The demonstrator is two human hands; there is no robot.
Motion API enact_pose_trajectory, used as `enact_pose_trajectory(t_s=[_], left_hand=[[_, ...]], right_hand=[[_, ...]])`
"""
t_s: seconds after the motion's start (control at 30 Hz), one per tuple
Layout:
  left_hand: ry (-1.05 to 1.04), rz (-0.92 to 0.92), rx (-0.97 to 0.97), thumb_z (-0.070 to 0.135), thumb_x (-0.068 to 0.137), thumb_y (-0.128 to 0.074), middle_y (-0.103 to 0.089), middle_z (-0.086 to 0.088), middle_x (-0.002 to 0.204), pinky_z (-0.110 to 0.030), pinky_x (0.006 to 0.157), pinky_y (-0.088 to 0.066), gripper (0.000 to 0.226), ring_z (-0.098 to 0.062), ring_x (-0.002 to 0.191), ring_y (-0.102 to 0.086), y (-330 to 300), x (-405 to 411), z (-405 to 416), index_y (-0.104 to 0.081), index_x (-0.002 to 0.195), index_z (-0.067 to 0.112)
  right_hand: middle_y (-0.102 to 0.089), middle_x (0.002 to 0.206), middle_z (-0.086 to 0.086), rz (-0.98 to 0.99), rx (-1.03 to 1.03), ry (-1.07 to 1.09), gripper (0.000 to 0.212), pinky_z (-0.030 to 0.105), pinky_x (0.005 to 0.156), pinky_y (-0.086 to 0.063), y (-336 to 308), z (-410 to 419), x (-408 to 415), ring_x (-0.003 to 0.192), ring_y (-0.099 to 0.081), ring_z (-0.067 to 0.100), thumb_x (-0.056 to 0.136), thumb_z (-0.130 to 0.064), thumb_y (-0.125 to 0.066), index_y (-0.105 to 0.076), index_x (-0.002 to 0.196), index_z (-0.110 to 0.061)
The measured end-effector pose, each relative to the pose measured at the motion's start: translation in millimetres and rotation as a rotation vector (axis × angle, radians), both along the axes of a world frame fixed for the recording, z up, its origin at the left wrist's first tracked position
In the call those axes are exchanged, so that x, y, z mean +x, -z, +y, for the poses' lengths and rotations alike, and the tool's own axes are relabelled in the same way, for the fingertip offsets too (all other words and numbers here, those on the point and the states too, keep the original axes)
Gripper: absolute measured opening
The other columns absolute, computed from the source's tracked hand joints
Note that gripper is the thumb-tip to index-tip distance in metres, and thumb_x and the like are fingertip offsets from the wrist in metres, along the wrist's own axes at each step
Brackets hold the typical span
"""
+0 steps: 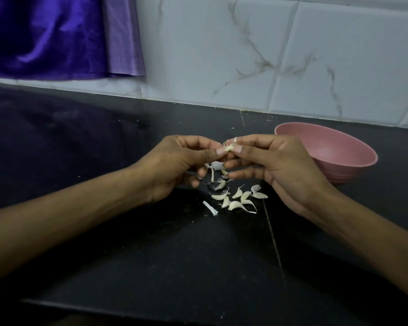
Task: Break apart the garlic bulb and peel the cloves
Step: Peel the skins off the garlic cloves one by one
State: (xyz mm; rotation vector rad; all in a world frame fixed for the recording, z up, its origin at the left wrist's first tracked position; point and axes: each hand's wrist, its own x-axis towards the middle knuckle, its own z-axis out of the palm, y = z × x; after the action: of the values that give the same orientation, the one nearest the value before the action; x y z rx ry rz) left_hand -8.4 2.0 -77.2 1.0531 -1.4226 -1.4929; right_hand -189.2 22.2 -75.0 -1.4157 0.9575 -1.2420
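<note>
Loose cloves (237,198) are scattered on the dark desk (151,243) below the hands. Above them, one clove (229,148) is pinched between left hand (181,163) and right hand (280,165), each grip closed on it. A pink bowl (344,158) is set beyond.

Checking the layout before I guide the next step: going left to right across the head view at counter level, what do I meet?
Left hand → garlic clove pinched between both hands → right hand → pink bowl. The loose cloves lie on the counter below the hands, so I leave them unordered.
</note>
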Motion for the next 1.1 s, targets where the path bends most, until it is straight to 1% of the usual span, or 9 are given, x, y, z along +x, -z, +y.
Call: enact_pose_trajectory(t_s=[0.07,0.13,0.23,0.37,0.6,0.7,0.8,0.93,1.1], left_hand=[[-0.018,-0.007,-0.011,0.024,0.064,-0.076,-0.060,0.000,0.066,-0.017,0.038,-0.036,0.025,-0.005,0.042,-0.044,0.5,-0.7,-0.9,-0.071,0.086,0.014],[-0.030,0.002,-0.027,0.022,0.063,-0.076,-0.058,0.000,0.064,-0.017,0.037,-0.036,0.024,-0.005,0.041,-0.044,0.2,-0.6,-0.4,-0.071,0.085,0.013],[-0.053,0.048,-0.070,0.017,0.063,-0.077,-0.061,0.001,0.064,-0.017,0.036,-0.036,0.020,-0.004,0.040,-0.044,-0.3,0.1,0.3,-0.069,0.081,0.011],[-0.096,0.045,-0.132,0.017,0.061,-0.078,-0.062,-0.003,0.067,-0.018,0.035,-0.036,0.023,-0.005,0.040,-0.044,0.7,0.1,-0.9,-0.069,0.080,0.009],[-0.116,0.021,-0.184,0.021,0.064,-0.079,-0.063,-0.005,0.066,-0.018,0.035,-0.036,0.019,-0.007,0.040,-0.043,1.8,0.6,-1.2,-0.070,0.077,0.010],[-0.114,0.013,-0.187,0.022,0.064,-0.078,-0.063,-0.005,0.066,-0.019,0.035,-0.035,0.020,-0.007,0.040,-0.043,1.1,1.8,0.0,-0.070,0.077,0.009],[-0.116,-0.009,-0.187,0.022,0.064,-0.078,-0.064,-0.002,0.065,-0.020,0.035,-0.035,0.021,-0.007,0.040,-0.043,1.3,2.0,1.2,-0.070,0.078,0.008],[-0.115,-0.014,-0.187,0.021,0.064,-0.078,-0.065,-0.001,0.065,-0.019,0.034,-0.035,0.022,-0.007,0.039,-0.043,0.7,0.8,1.2,-0.070,0.079,0.006],[-0.086,-0.018,-0.178,0.017,0.072,-0.075,-0.064,0.000,0.066,-0.019,0.033,-0.034,0.021,-0.008,0.040,-0.045,0.1,1.0,2.8,-0.067,0.084,0.002]], right_hand=[[-0.073,0.088,0.021,-0.019,0.023,-0.022,0.020,0.028,0.066,-0.060,-1.1,0.4,-0.3,0.078,-0.071,0.024,0.079,-0.012,-0.069,-0.074,0.095,-0.001],[-0.073,0.090,0.022,-0.022,0.034,-0.026,0.023,0.028,0.067,-0.060,-0.9,0.4,-0.2,0.079,-0.072,0.023,0.076,-0.014,-0.070,-0.073,0.095,-0.001],[-0.073,0.093,0.022,-0.031,0.046,-0.019,0.024,0.028,0.068,-0.060,-0.6,0.4,0.4,0.079,-0.072,0.022,0.075,-0.011,-0.071,-0.073,0.096,0.000],[-0.071,0.100,0.027,-0.042,0.054,-0.013,0.026,0.028,0.070,-0.061,-1.4,1.0,0.7,0.079,-0.073,0.022,0.072,-0.009,-0.071,-0.071,0.097,0.000],[-0.073,0.102,0.023,-0.057,0.082,-0.031,0.022,0.027,0.070,-0.060,-1.1,0.7,0.3,0.080,-0.073,0.022,0.080,-0.001,-0.067,-0.070,0.102,0.003],[-0.073,0.104,0.021,-0.052,0.092,-0.051,0.026,0.026,0.069,-0.060,-1.7,0.8,0.3,0.081,-0.072,0.021,0.080,-0.002,-0.067,-0.069,0.104,0.005],[-0.071,0.107,0.024,-0.047,0.099,-0.055,0.031,0.026,0.069,-0.059,-1.5,1.3,0.5,0.081,-0.072,0.021,0.075,-0.006,-0.069,-0.069,0.104,0.005],[-0.070,0.107,0.027,-0.053,0.097,-0.041,0.030,0.025,0.067,-0.059,-0.9,2.4,0.7,0.077,-0.072,0.021,0.071,-0.006,-0.070,-0.071,0.100,0.003],[-0.071,0.103,0.027,-0.048,0.098,-0.036,0.029,0.025,0.067,-0.059,-0.4,1.6,0.1,0.078,-0.073,0.022,0.071,-0.006,-0.071,-0.071,0.099,0.003]])
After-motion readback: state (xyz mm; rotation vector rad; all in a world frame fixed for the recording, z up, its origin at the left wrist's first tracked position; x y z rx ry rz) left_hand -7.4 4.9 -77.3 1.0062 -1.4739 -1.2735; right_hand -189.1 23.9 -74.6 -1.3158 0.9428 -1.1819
